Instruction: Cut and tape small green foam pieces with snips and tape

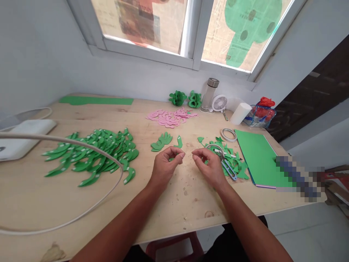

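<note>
Facing each other above the wooden table (92,214), the left hand (167,164) and right hand (211,168) draw thumb and fingertips close together; whether either pinches anything cannot be told. The curved green cutout (179,142) lies just beyond the left fingertips, with green scraps (240,168) to its right and pink cutouts (170,118) behind it.

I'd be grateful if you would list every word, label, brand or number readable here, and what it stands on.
No text is readable.
Right window covering: faint print, too small and blurred.
Left window covering: faint marks, illegible.
White box at far left: a dark mark, too unclear to identify.
</note>
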{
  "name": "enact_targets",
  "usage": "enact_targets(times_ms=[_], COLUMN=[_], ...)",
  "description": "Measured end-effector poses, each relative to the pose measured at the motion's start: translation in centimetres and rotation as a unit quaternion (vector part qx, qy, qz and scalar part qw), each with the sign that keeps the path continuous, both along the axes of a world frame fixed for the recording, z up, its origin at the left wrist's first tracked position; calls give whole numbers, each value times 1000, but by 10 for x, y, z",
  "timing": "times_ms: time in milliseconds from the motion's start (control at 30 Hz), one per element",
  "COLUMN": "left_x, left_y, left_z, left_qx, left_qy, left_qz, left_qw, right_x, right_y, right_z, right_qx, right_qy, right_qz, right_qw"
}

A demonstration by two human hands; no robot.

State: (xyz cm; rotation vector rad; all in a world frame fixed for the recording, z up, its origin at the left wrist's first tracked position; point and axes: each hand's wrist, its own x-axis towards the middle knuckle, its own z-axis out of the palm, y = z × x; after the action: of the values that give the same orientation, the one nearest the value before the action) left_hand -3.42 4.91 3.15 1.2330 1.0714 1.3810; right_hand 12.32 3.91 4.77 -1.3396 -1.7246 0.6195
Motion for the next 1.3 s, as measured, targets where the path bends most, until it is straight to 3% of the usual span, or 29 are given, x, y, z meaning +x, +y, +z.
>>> enact_targets(times_ms=[133,333,533,800,1033,1300], left_x=[-1,-2,0,2,2,3], left_y=[3,1,-3,-6,-7,-6], left_z=[-1,-4,-2,2,-1,-5], left_qx=[1,13,51,101,151,178], left_qy=[5,47,107,180,229,249], left_qz=[6,14,23,24,22,17], left_qw=[1000,999,993,978,961,952], right_x=[-20,-20,-21,-17,-15,-14], right_y=[8,10,11,12,12,13], right_z=[0,-11,-17,-18,-17,-19], right_qx=[-22,-79,-188,-256,-278,-281], right_qy=[51,130,291,392,431,432], right_qz=[9,18,68,92,92,89], right_qw=[998,988,936,879,854,853])
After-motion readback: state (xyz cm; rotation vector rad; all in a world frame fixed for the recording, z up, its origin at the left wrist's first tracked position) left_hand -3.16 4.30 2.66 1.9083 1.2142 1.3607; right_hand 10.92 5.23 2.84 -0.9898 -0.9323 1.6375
